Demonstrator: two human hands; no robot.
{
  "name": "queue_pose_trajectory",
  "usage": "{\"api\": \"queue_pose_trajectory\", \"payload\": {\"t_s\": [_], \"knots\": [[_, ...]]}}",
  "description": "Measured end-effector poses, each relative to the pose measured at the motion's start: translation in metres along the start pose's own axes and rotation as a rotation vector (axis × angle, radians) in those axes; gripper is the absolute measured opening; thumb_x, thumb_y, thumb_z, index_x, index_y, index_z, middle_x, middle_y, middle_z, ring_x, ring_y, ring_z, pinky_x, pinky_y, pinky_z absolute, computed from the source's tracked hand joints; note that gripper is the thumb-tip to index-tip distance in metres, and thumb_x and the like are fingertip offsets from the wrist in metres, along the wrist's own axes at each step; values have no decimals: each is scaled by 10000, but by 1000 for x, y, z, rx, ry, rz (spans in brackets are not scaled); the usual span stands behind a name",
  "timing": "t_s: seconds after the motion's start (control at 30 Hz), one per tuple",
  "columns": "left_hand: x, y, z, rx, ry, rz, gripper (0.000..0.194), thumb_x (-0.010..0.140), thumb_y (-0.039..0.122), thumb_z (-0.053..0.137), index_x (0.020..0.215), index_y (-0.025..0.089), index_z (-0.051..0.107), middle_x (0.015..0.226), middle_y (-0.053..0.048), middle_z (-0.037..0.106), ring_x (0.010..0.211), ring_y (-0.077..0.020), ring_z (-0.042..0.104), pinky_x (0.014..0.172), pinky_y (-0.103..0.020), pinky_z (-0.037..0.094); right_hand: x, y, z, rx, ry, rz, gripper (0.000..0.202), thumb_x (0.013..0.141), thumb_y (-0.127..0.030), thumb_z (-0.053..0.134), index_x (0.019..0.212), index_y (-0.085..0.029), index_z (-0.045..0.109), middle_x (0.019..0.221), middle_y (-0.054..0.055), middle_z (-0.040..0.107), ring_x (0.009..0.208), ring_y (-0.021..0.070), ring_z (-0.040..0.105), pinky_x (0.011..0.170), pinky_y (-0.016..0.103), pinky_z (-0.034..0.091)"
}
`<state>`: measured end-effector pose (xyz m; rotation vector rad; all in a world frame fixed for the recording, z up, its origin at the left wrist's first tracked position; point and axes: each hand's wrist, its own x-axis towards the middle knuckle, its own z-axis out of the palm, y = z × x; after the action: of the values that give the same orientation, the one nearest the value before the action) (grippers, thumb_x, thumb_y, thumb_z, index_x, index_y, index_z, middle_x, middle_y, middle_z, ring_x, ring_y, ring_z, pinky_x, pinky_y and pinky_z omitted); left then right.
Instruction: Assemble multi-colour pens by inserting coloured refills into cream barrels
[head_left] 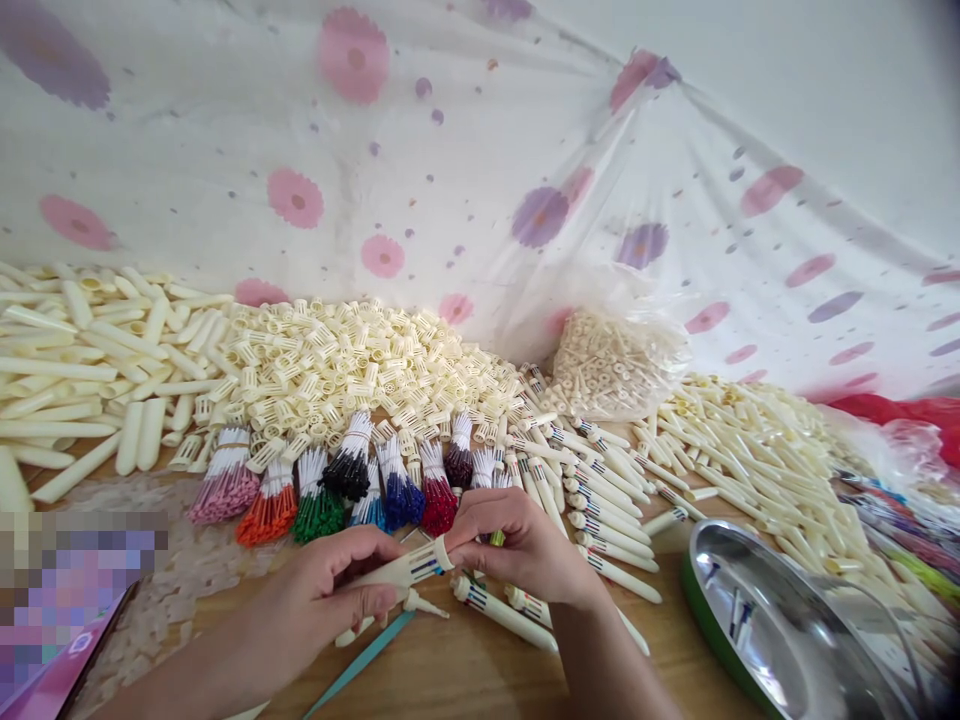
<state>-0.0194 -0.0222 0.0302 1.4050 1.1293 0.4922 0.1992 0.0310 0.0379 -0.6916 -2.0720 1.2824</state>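
A cream multicolour pen body [411, 566] with coloured sliders at its slotted end lies across the middle, held in my left hand [337, 580]. The fingers of my right hand [517, 545] are pinched at the slotted end of that same pen. Under my left hand a thin pale nozzle-like tip [427, 604] and a teal strip [361, 664] show on the wooden table [450, 685]. Assembled pens [506, 612] lie just below and beside my right hand. Behind both hands stand banded bundles of coloured refills, among them pink [225, 485], green [315, 505] and red [437, 495].
Slotted cream pieces [360, 365] form a heap at the back, with long tubes [90, 350] at left. A clear bag of small parts [611, 365] sits behind rows of pens [611, 540]. More barrels [750, 450] and a metal dish [787, 630] are at right; a screen [79, 625] is at left.
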Motion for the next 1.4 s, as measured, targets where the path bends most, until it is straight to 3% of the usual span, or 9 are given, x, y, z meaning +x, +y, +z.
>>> {"api": "queue_pose_trajectory", "payload": {"t_s": [0.27,0.43,0.53,0.63,0.73,0.83,1.13,1.27,1.4], "knots": [[2,-4,2,-20,185,60,177,821,390,543,919,259,609,889,18,647,853,-196,591,726,-252,445,1,9,7,507,-8,224,156,723,-279,706,840,-178,730,645,-11,589,473,41,487,446,155,396],[7,-14,0,26,283,62,171,804,376,561,906,243,591,856,4,641,816,-207,589,687,-266,445,6,18,11,515,82,348,190,682,-319,735,808,-178,735,637,-13,606,475,48,500,468,168,434],[9,-18,-3,27,307,48,180,799,376,564,908,233,572,841,6,628,788,-203,577,664,-265,436,8,20,2,344,189,333,195,729,-341,689,829,-178,723,652,-3,633,522,78,538,511,198,461],[11,-20,-5,-26,286,42,188,790,390,575,870,222,547,779,23,591,736,-184,558,631,-253,428,7,24,-10,-109,286,224,162,801,-278,612,907,-191,698,811,33,676,705,135,606,665,263,493],[14,-23,-5,-108,250,43,205,775,401,593,822,217,516,707,44,542,672,-159,530,584,-236,410,4,33,-13,-587,151,162,253,820,-144,543,1042,-203,648,979,66,669,877,189,613,798,336,482],[19,-25,-2,-177,235,46,214,773,408,595,775,217,498,653,58,539,634,-140,516,593,-234,409,1,49,-6,-843,-11,104,376,778,-55,524,1126,-178,593,1038,85,659,967,216,590,856,361,475],[33,-29,18,-388,206,-69,326,690,501,657,745,205,535,737,7,688,657,-160,619,674,-291,485,-5,80,4,-993,116,-260,196,885,-120,460,930,-167,645,871,67,716,854,183,638,759,299,513],[47,-34,33,-612,157,-44,354,608,502,738,722,206,581,849,-2,676,947,-219,626,834,-335,506,-14,81,12,-1001,186,-357,186,899,-153,458,974,-144,628,908,77,722,866,183,647,752,299,537],[57,-36,45,-770,90,0,332,610,478,754,732,207,606,889,-7,678,1031,-220,600,941,-352,467,-25,74,17,-1012,200,-413,177,893,-150,470,993,-130,615,928,81,721,883,177,651,774,291,550]]}}
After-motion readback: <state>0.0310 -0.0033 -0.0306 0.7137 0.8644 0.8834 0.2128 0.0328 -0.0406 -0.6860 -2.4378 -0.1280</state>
